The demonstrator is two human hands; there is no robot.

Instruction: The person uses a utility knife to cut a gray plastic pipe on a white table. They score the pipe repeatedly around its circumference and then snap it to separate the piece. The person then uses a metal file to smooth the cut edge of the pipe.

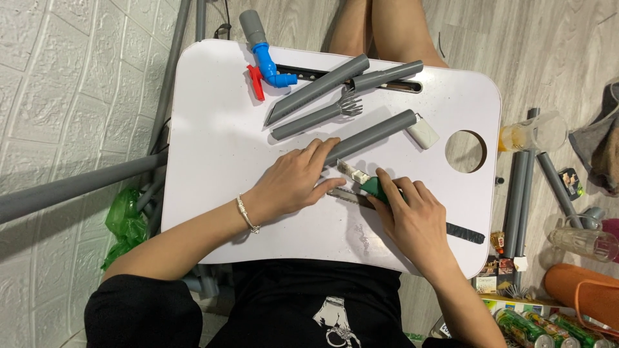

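Grey pipe point(371, 136) under left hand point(293, 183) (right hand point(412, 219) grips knife point(364, 182)).

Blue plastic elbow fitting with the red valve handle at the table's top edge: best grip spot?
Grip the blue plastic elbow fitting on its straight blue body, from above, fingers across its width. The red valve handle juts out on the wall side and the grey socket overhangs the white table.

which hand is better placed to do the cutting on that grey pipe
Probably the right hand: it already grips the green-handled saw, whose blade lies beside the grey pipe. The left hand rests on the pipe's near end, pinning it to the white table, so it suits holding rather than cutting.
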